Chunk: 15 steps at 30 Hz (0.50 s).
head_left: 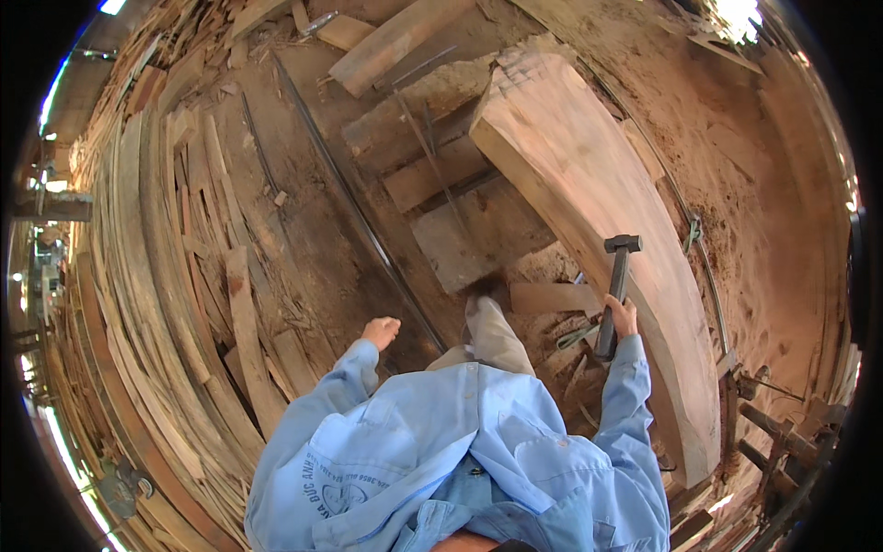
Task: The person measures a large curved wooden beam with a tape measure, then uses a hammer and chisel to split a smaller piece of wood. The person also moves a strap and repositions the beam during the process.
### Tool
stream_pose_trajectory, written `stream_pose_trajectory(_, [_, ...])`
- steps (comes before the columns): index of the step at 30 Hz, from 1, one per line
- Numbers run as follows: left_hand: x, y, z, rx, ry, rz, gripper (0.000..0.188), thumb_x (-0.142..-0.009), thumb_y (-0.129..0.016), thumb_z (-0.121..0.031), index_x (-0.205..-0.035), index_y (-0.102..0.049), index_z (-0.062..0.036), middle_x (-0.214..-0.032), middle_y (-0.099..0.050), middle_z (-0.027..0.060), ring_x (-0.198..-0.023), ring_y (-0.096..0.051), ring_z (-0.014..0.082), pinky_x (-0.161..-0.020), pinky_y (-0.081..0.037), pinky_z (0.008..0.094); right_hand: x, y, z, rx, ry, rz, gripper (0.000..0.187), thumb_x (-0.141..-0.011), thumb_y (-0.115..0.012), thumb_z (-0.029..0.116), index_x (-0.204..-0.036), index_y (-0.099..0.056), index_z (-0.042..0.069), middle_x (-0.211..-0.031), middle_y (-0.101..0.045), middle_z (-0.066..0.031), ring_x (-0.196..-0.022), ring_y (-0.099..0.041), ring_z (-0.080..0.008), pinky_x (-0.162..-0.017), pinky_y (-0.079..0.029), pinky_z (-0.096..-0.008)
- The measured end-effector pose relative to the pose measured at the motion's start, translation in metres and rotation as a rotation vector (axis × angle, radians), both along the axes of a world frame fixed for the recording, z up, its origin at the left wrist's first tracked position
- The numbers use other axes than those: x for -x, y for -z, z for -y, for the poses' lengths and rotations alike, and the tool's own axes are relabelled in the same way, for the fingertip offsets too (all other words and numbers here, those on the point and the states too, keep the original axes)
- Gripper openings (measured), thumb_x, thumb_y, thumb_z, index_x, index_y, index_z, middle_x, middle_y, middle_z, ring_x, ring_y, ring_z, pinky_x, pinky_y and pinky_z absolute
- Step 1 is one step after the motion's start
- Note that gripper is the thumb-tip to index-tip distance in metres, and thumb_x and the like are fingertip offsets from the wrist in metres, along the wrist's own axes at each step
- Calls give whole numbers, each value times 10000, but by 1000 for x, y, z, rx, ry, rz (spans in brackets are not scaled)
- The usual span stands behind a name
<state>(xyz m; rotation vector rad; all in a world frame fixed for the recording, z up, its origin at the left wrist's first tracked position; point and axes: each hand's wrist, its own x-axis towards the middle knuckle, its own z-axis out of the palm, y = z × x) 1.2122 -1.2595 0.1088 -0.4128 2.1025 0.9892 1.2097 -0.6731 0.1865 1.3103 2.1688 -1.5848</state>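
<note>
A hammer (pixel 619 281) with a dark block head and a dark handle is in my right hand (pixel 623 316), whose fingers wrap round the handle. Its head points away from me, over the near side of a large, thick timber slab (pixel 589 175). The slab runs from the far middle down along my right side. My left hand (pixel 381 332) is at the left of my body, its fingers curled, near a long metal rail (pixel 368 241) on the ground. Nothing shows in that hand, though its palm side is hidden.
Long stacked boards (pixel 152 304) fill the left side. Squared timber blocks (pixel 478 230) lie ahead of my foot (pixel 485 317). Sawdust-covered ground (pixel 763 193) stretches beyond the slab, where a thin cable or strap (pixel 681 202) runs. Metal machinery (pixel 782 442) stands at the lower right.
</note>
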Motion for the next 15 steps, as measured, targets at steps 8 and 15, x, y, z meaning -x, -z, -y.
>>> stream_pose_trajectory(8, [70,-27,40,439,435,102,386,-878,-493,-398,-907,-674,-59,-895,-659,177,-880,-610,348,-783,-471,436,153,68,-35,86,-119,189,394,-757,-654,274,-837,-608,-109,-663,-613,-155,-500,-604,-227,-429,-468,-369])
stream_pose_trajectory(15, [232,-5,47,424,632,39,367,-865,-512,-418,-972,-650,-95,-998,-636,154,-977,-564,364,-854,-447,446,200,90,-60,105,-28,318,419,-789,-651,337,-769,-585,-75,-593,-582,-147,-449,-580,-244,-405,-470,-370])
